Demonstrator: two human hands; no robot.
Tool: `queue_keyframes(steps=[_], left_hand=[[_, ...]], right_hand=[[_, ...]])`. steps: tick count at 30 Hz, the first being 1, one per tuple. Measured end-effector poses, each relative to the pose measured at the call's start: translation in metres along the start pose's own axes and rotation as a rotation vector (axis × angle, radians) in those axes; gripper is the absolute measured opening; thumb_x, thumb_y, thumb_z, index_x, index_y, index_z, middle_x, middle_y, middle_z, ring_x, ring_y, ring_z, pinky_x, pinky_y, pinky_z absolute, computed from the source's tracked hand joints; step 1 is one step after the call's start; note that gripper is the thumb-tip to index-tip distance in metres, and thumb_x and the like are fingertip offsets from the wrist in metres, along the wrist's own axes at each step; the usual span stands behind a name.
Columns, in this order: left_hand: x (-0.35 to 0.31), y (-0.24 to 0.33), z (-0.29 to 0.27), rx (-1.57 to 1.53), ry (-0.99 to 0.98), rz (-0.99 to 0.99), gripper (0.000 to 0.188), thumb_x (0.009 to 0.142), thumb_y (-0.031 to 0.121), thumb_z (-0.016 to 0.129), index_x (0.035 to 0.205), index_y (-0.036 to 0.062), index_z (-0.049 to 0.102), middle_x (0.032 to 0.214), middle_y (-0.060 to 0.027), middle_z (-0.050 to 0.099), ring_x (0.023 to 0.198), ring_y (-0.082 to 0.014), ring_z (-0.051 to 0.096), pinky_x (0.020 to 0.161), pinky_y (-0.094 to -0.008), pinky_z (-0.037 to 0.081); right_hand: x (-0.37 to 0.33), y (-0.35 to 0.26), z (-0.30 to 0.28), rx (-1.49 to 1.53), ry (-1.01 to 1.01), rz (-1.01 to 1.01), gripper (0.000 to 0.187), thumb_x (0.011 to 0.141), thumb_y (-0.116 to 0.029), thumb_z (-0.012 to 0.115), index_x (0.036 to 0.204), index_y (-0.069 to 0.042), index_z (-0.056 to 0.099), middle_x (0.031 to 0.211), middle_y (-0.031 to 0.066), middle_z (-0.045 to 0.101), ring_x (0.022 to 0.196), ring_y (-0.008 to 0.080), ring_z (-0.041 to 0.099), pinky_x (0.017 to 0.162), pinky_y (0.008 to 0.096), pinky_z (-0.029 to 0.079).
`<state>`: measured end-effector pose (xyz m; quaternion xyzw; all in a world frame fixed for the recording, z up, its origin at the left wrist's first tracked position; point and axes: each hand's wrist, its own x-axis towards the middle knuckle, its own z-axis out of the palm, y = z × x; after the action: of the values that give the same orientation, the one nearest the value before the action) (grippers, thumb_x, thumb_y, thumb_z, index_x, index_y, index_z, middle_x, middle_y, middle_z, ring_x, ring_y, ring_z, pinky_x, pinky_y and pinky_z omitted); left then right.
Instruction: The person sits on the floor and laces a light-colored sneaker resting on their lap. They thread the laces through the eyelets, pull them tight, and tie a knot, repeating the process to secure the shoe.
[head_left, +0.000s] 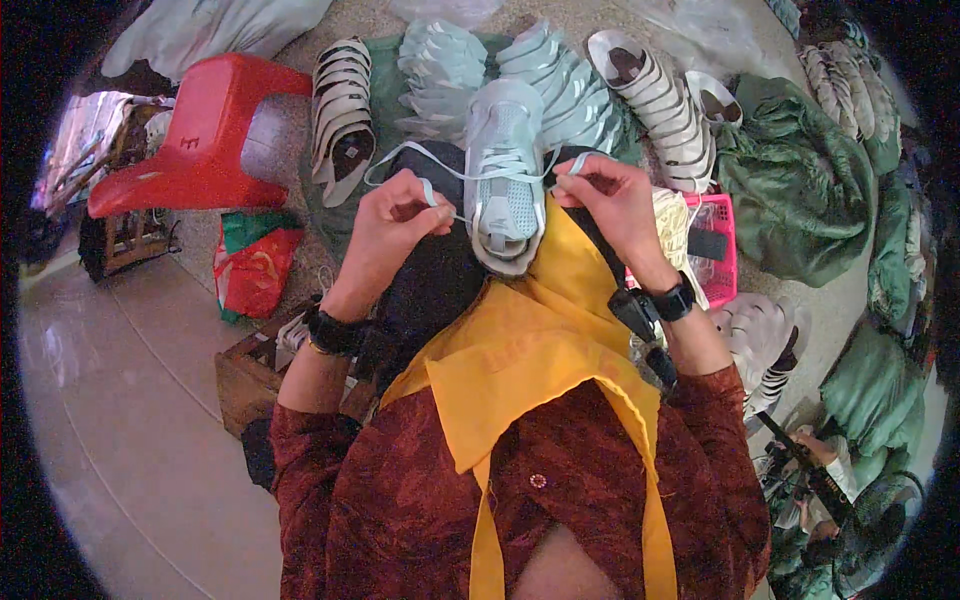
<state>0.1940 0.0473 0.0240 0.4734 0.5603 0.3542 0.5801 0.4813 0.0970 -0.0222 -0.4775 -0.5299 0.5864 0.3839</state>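
Note:
A pale blue sneaker (506, 120) lies lengthwise over my lap, its laces threaded across the middle. My left hand (404, 216) is left of the shoe, thumb and fingers pinched on a pale shoelace (415, 147) that loops up and over to the eyelets. On the other side, my right hand (607, 200) pinches the other part of the lace, which runs from the shoe to its fingertips. Neither hand touches the shoe body. A yellow apron (520, 375) covers part of my lap beneath the shoe's near end.
Nested pale blue shoe uppers (443, 75) lie beyond the shoe, flanked by a white stack (343, 110) and another white stack (660, 125). A red plastic stool (205, 130) is at left. At right are a pink basket (722, 275) and green cloth (795, 185).

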Motion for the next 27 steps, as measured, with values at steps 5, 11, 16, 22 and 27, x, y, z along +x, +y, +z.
queue_keyframes(steps=[5, 11, 16, 22, 27], left_hand=[[0.009, -0.009, 0.007, -0.063, 0.041, 0.008, 0.007, 0.095, 0.010, 0.067, 0.094, 0.0036, 0.064, 0.090, -0.0041, 0.070, 0.082, -0.0120, 0.066, 0.077, -0.0270, 0.054], [0.012, -0.009, 0.012, 0.015, 0.029, 0.031, 0.004, 0.094, 0.007, 0.067, 0.093, 0.0036, 0.065, 0.089, -0.0029, 0.069, 0.082, -0.0115, 0.067, 0.078, -0.0270, 0.054], [0.013, -0.016, 0.013, 0.042, 0.004, 0.071, 0.003, 0.091, 0.002, 0.068, 0.092, 0.0038, 0.066, 0.088, -0.0026, 0.069, 0.080, -0.0105, 0.066, 0.076, -0.0264, 0.053], [0.013, -0.015, 0.016, 0.100, 0.033, 0.071, 0.004, 0.091, 0.002, 0.068, 0.091, 0.0030, 0.064, 0.087, -0.0030, 0.069, 0.078, -0.0104, 0.066, 0.073, -0.0261, 0.054], [0.014, -0.014, 0.019, 0.061, 0.084, 0.043, 0.007, 0.091, 0.004, 0.070, 0.091, 0.0015, 0.063, 0.086, -0.0038, 0.068, 0.076, -0.0111, 0.067, 0.071, -0.0262, 0.055]], right_hand=[[0.001, -0.001, 0.007, 0.155, 0.025, 0.059, 0.003, 0.089, 0.000, 0.072, 0.090, 0.002, 0.071, 0.090, 0.0059, 0.074, 0.078, 0.0096, 0.069, 0.072, 0.0235, 0.056], [0.000, 0.001, 0.013, 0.185, 0.055, 0.053, 0.005, 0.087, 0.004, 0.072, 0.087, 0.001, 0.068, 0.089, 0.0051, 0.073, 0.081, 0.0105, 0.070, 0.074, 0.0247, 0.057], [-0.002, 0.004, 0.015, 0.195, 0.070, 0.012, 0.005, 0.087, 0.005, 0.071, 0.087, 0.001, 0.067, 0.088, 0.0045, 0.073, 0.081, 0.0106, 0.070, 0.075, 0.0251, 0.058], [0.000, 0.006, 0.019, 0.080, 0.099, -0.046, 0.005, 0.088, 0.005, 0.068, 0.088, 0.000, 0.066, 0.087, 0.0036, 0.072, 0.077, 0.0097, 0.069, 0.071, 0.0250, 0.056], [0.002, 0.001, 0.020, -0.115, 0.126, -0.061, 0.005, 0.087, 0.003, 0.067, 0.086, -0.001, 0.065, 0.081, 0.0039, 0.071, 0.073, 0.0086, 0.068, 0.068, 0.0261, 0.054]])
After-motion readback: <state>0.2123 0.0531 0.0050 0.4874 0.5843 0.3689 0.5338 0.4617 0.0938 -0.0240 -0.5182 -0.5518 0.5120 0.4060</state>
